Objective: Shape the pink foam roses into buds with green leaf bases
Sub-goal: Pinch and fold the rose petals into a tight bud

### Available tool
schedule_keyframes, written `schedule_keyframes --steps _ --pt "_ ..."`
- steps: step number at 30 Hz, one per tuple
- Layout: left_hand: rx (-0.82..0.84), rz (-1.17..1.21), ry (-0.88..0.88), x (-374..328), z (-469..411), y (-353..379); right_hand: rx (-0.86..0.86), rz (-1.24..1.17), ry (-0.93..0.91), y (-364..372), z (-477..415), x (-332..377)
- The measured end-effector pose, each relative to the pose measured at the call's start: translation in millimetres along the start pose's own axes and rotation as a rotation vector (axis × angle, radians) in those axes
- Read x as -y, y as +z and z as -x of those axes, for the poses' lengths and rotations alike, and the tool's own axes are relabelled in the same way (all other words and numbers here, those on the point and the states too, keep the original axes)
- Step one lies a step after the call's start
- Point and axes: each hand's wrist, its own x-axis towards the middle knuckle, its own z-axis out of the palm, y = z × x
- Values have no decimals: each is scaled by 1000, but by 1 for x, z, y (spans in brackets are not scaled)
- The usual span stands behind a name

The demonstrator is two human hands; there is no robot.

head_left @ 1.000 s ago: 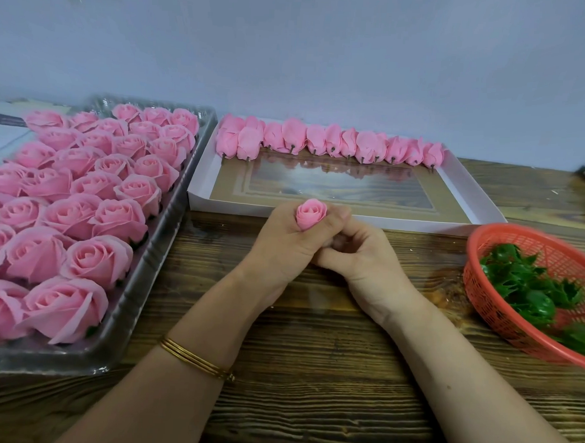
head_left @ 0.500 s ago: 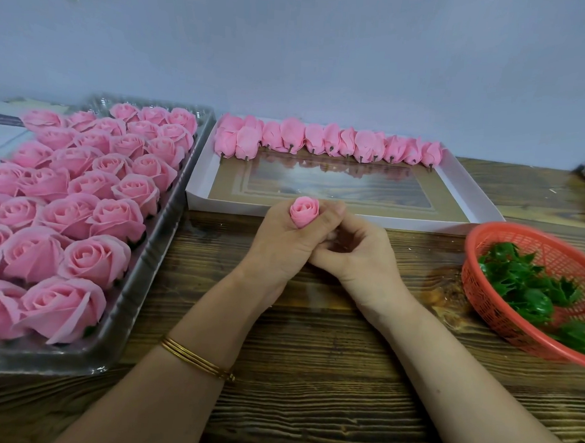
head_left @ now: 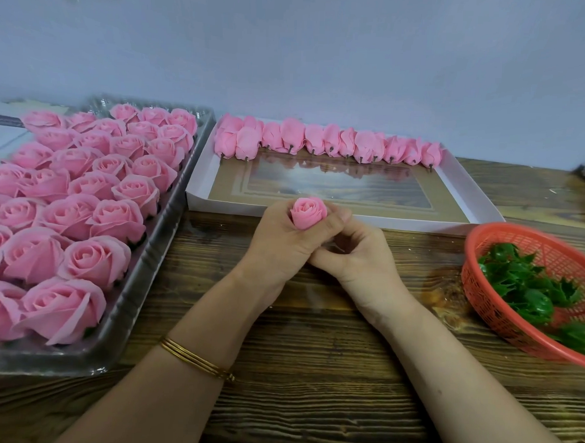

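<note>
Fist-like grip of the left hand point(head_left: 284, 241) was wrapped around a pink foam rose point(head_left: 308, 212) at frame centre, petals squeezed into a bud, only the top showing above the curled fingers. Right hand point(head_left: 356, 256) was tucked just beside and below, fingers bent under the rose's base; whether it pinched anything could not be told. No green base was visible on this bud.

Both forearms ran up from the lower edge over the wooden counter point(head_left: 312, 371).

Progress, judged: early. One row of finished buds point(head_left: 327, 144) lay along the far edge of the white box point(head_left: 468, 191), upper centre. A full tray of open roses point(head_left: 79, 210) waited at left. Green leaf bases point(head_left: 531, 286) sat in the red basket point(head_left: 516, 235), right.
</note>
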Motion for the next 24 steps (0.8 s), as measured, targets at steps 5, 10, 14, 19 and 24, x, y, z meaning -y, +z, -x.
schedule_keyframes --steps 5,10,14,19,24 --pt "-16 -39 21 -1 1 1 17 -3 68 -1 0 -4" --pt "-48 -174 81 -3 2 1 -73 -73 116 -3 -4 -9" --pt "-46 -375 158 -1 1 -1 -215 -243 119 -9 -8 -7" --pt "-3 -448 143 4 0 -2 -186 -217 104 -7 -5 -6" --pt "11 -495 150 5 1 -3 -187 -217 121 -6 -4 -5"
